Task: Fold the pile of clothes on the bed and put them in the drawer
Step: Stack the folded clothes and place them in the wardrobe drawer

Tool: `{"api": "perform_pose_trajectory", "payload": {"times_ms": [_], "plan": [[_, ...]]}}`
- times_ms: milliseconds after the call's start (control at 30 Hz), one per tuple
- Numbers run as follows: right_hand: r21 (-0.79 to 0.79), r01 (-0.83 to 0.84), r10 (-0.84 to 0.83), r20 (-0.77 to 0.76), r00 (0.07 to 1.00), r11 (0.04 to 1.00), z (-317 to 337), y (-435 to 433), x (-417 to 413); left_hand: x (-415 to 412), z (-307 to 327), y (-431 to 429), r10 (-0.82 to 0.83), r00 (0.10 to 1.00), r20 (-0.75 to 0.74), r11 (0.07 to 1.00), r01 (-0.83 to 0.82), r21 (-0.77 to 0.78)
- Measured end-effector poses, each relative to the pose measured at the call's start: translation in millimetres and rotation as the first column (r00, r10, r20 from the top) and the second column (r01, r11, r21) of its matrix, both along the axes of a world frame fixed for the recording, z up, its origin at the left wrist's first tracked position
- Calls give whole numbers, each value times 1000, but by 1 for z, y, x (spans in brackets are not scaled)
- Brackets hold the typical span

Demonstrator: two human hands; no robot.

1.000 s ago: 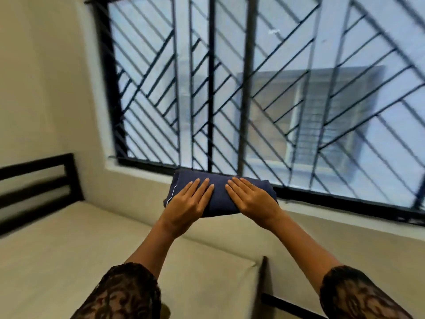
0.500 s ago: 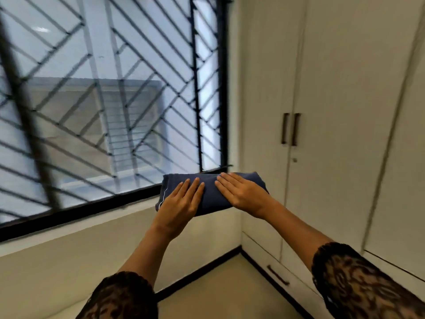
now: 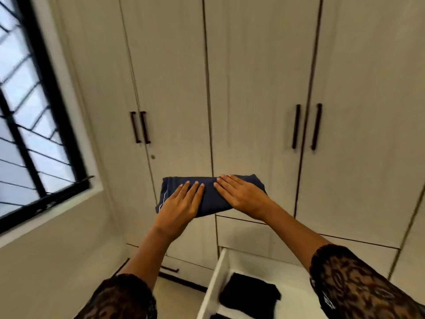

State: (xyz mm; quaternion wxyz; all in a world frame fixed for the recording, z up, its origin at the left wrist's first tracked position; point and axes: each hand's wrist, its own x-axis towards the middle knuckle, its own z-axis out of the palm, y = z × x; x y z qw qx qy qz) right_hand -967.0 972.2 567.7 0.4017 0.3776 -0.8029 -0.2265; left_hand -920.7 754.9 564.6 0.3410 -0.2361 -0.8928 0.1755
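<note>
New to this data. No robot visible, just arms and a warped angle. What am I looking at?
No robot here: a person works bare-handed, filmed by one wide-angle camera worn on their head, looking forward and down, hence the warping. The left hand and right hand carry a folded navy garment between them, fingers straight across its top; thumbs are hidden. Ahead stand white wardrobe doors, with a window at the left. At the lower right, an open drawer holds a folded black garment. The navy one is not yet in it.
</note>
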Motion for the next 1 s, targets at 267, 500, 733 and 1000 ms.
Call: {"api": "perform_pose_trajectory", "payload": {"times_ms": [267, 500, 733, 1000], "plan": [[2, 206, -205, 119, 972, 979, -47, 169, 13, -36, -45, 163, -235, 967, 98, 972, 234, 20], [-1, 296, -290, 188, 938, 955, -95, 272, 6, -69, -98, 266, -359, 918, 165, 933, 353, 68], [-69, 363, -340, 227, 913, 929, -172, 330, -36, -142, -161, 327, -507, 834, 218, 861, 504, 69], [-60, 409, -375, 295, 879, 911, -274, 378, -62, -187, -271, 381, -593, 771, 233, 803, 589, 95]]}}
